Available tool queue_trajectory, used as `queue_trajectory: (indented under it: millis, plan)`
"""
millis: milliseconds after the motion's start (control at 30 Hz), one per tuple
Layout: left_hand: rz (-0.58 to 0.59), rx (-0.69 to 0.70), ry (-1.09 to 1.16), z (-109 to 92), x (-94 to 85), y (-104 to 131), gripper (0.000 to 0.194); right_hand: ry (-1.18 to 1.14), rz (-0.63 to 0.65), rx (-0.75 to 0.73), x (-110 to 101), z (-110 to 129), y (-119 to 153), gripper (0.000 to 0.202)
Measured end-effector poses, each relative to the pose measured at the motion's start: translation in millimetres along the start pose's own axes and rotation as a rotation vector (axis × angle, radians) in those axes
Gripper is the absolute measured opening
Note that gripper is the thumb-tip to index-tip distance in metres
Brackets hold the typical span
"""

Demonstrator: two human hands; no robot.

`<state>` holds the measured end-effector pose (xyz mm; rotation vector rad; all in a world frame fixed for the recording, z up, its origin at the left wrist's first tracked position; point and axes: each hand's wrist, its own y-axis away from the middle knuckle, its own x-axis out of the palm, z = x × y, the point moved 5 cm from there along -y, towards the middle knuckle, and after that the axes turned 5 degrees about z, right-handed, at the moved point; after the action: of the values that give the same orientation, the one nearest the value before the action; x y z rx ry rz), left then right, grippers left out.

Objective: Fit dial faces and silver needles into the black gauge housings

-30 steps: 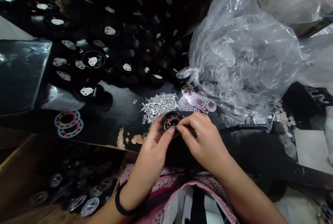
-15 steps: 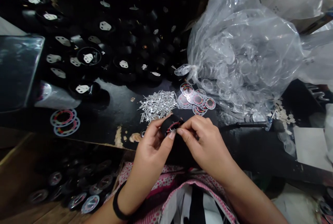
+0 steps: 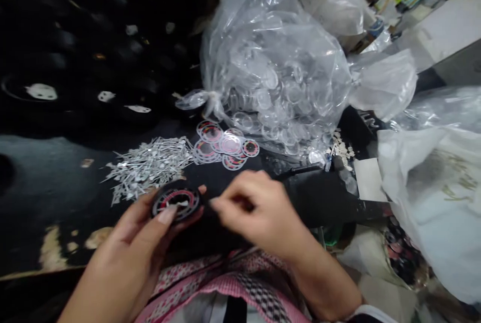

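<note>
My left hand (image 3: 128, 258) holds a small round black gauge (image 3: 176, 202) with a red and white dial face, thumb resting on its front. My right hand (image 3: 255, 215) hovers just right of the gauge, fingertips pinched together near its rim; whether something tiny sits between them I cannot tell. Behind the gauge, on the black worktable (image 3: 45, 183), lies a heap of small silver pointer needles (image 3: 148, 165). A cluster of printed dial discs (image 3: 225, 143) lies to the right of the needles.
A big clear plastic bag of transparent round lenses (image 3: 278, 72) stands behind the discs. Several black gauge housings (image 3: 41, 92) fill the dark back left. White plastic bags (image 3: 432, 188) pile up at right, with a dark slim tool (image 3: 300, 170) on the table edge.
The view has swung right and moved closer. My left hand has tilted the gauge face up and drawn it left, and my right hand has come slightly away from it.
</note>
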<state>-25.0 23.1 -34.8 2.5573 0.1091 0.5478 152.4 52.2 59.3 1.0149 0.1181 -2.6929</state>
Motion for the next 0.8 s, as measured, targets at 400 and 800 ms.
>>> queue_trajectory:
  millis: [400, 800]
  plan:
    - [0.234, -0.389, 0.366, 30, 44.6, -1, 0.021, -0.473, -0.658, 0.117, -44, -78, 13, 0.009]
    - [0.24, -0.327, 0.435, 32, 47.0, -2, 0.008, -0.336, -0.044, -0.369, 19, 14, -17, 0.022]
